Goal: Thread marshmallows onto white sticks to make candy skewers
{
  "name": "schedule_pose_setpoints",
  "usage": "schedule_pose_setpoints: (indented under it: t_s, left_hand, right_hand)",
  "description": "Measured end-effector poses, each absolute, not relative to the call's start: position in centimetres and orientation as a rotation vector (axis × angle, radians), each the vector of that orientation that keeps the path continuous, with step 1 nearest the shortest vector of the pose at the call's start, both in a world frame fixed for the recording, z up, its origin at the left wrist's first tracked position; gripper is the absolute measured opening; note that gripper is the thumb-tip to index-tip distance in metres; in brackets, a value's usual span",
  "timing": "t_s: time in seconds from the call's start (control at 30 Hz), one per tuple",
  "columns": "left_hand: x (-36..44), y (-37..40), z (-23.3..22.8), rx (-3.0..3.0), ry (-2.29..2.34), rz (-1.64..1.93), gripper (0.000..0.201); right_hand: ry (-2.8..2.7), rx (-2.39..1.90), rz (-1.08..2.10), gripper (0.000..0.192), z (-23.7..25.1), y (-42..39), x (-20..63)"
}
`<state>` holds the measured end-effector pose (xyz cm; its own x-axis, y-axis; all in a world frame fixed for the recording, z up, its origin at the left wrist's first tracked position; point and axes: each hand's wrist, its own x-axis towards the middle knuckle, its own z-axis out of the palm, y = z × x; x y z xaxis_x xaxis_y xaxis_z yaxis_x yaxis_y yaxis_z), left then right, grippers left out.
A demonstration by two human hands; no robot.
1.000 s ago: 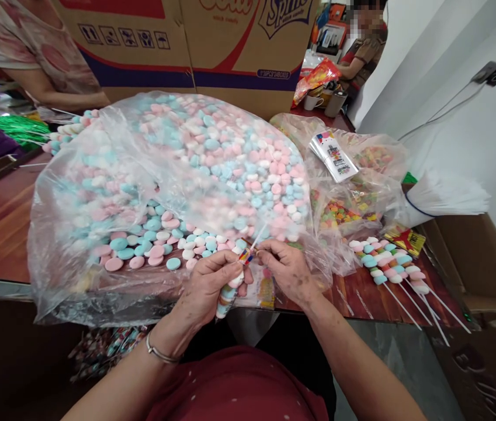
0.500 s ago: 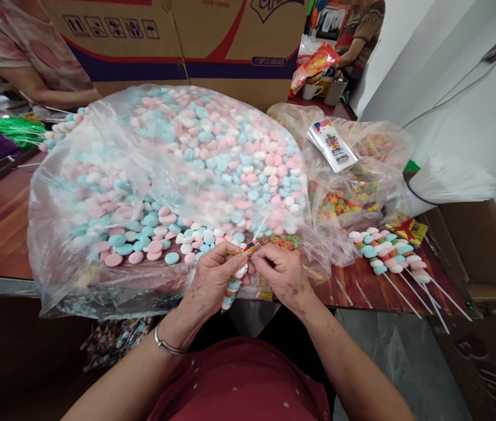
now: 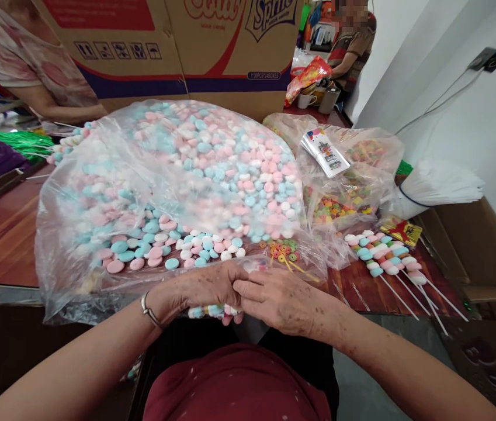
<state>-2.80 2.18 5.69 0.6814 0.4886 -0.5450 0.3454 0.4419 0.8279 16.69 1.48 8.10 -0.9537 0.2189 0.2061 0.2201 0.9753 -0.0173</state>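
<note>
My left hand (image 3: pixel 206 286) is closed over a candy skewer (image 3: pixel 207 311) of pink, white and blue sweets, which lies sideways beneath the palm. My right hand (image 3: pixel 280 301) meets it with bent fingers closed at the skewer's right end; the exact grip is hidden behind the knuckles. Just beyond the hands, loose round pastel sweets (image 3: pixel 204 248) spill out of a large clear plastic bag (image 3: pixel 68 234). Small ring-shaped gummies (image 3: pixel 280 250) and yellow twist ties (image 3: pixel 289 266) lie close to my right hand.
Finished-looking candy skewers (image 3: pixel 381 254) lie at right beside a yellow packet (image 3: pixel 401 233). Behind are bags of gummies (image 3: pixel 339 204), a stack of printed wrappers (image 3: pixel 325 153) and white sticks (image 3: pixel 444 181). A big carton (image 3: pixel 142 76) stands at the back; two other people are nearby.
The candy skewer has turned from pointing down to lying sideways. Both hands went from pinching its end with a twist tie to closing around it, knuckles up. The view has shifted slightly.
</note>
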Motion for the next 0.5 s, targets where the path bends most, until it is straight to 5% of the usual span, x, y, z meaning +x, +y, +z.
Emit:
schedule_pose_setpoints:
  t_s: [0.5]
  left_hand:
    - [0.3,1.8,8.8,1.502,1.045,0.291,0.012]
  right_hand:
    - [-2.661,-0.648,-0.130,0.029,6.5,-0.2,17.7]
